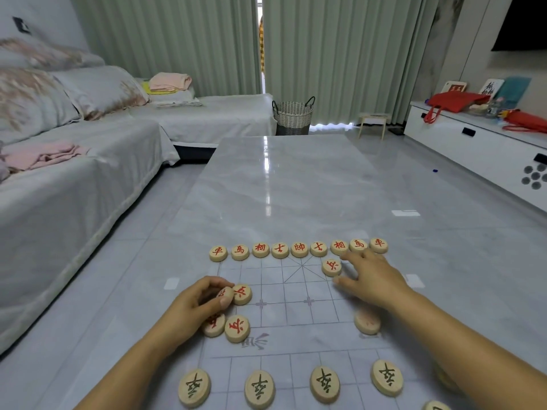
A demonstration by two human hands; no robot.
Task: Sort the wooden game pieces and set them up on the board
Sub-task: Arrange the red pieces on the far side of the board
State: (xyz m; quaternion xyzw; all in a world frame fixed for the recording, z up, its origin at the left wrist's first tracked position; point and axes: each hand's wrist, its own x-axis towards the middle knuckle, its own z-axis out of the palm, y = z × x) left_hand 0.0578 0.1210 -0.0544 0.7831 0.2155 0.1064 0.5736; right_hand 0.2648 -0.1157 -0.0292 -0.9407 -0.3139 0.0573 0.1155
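Nine red pieces (299, 249) stand in one row along the far edge of the board (284, 309), side by side and almost touching. The board is a thin clear sheet with a printed grid, and it lies on a glossy grey table (296, 187).

The left hand (195, 306) is curled at the left side of the board. Its thumb and fingers pinch one piece (225, 295), which stands tilted on its edge. Just right of it lies a red piece (242, 294) flat on the grid. Below the hand are two more red pieces: one (213, 324) is half hidden under the palm, and the other (237, 328) touches it on the right.

The right hand (373, 279) is spread open with the palm down, and it holds nothing. A red piece (331, 267) lies just beside its fingertips, on the left. The fingers cover part of the far row at its right end. Another piece (367, 321) lies under the right forearm, partly in its shadow, and its mark is too blurred to read.

Four black pieces (260, 389) stand in a near row, well apart from each other. Two more discs show only in part at the near right corner.

Left of the table is a sofa (74, 173) with folded pink cloth. Far behind are a basket (293, 116), a small stool (372, 124) and green curtains. A white cabinet (473, 149) with red bags is on the right.
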